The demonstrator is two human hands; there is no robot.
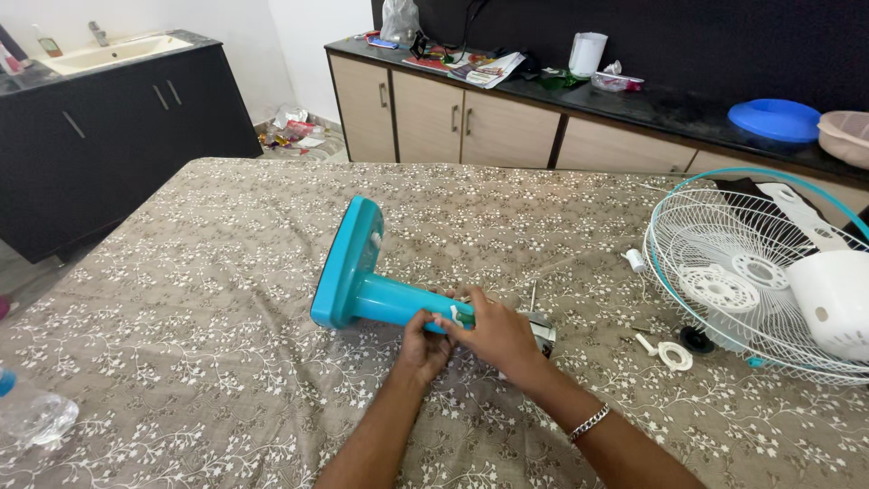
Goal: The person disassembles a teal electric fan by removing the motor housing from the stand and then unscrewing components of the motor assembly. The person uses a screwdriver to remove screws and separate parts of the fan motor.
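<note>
Floral brown cloth covers the table (181, 299), with wooden cabinets (453, 122) and a dark counter (670, 104) behind its far edge. Near the table's middle lies a teal fan stand (362, 290) on its side, base toward the left edge. Left hand (425, 349) cups the column from below, fingers curled round it. Right hand (498, 335) lies closed over the column's end, where the motor (543, 330) shows just past it. Toward the right edge rest a white wire guard (733, 281), a white ring (674, 355) and a white housing (833, 299). At the near left corner lies a clear bottle (32, 417).
</note>
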